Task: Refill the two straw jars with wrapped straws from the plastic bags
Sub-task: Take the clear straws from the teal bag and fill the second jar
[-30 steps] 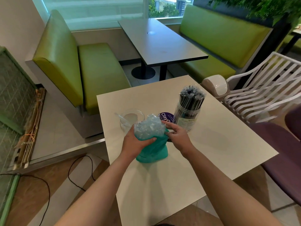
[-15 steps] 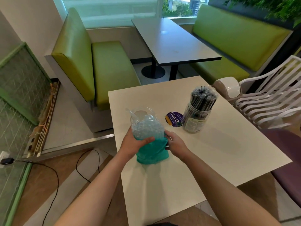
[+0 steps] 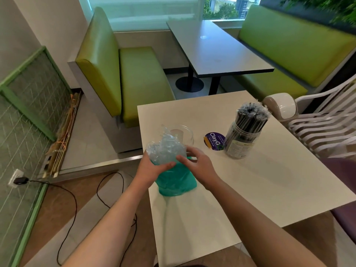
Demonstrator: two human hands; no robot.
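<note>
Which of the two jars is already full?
The right jar, packed with dark straws beside the purple lid. The left jar, behind the bag, looks nearly empty.

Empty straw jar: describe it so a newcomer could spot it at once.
Start at the white square table nearest the camera. Near its far left corner, just behind the bag of teal straws held by both hands, stands the empty straw jar. Unlike the full jar to its right, packed with dark wrapped straws, it is clear and looks almost empty.
</note>
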